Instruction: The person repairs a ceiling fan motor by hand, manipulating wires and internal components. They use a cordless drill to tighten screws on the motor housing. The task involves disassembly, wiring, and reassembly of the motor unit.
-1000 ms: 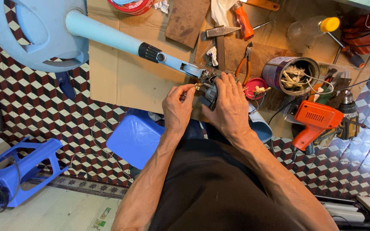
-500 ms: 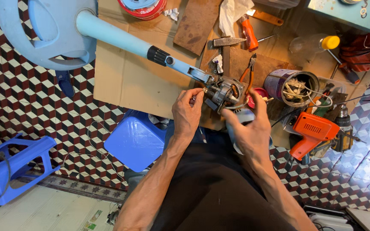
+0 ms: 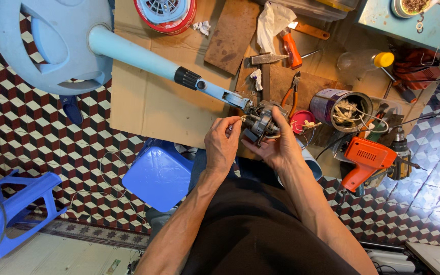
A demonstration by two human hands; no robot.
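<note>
We are working over cardboard (image 3: 148, 102) on a tiled floor, with a hammer (image 3: 267, 59), orange-handled pliers (image 3: 292, 91), an orange drill (image 3: 365, 159) and a blue stool (image 3: 160, 175) crowding around the fan motor (image 3: 260, 122) at the end of the pale-blue fan stand (image 3: 138, 58). A tin can (image 3: 327, 104) beside the motor is holding tangled wires and scraps. Our right hand (image 3: 281, 147) is cupping the motor from below, while our left hand (image 3: 222, 145) is pinching a small part at its near side, too small to identify.
</note>
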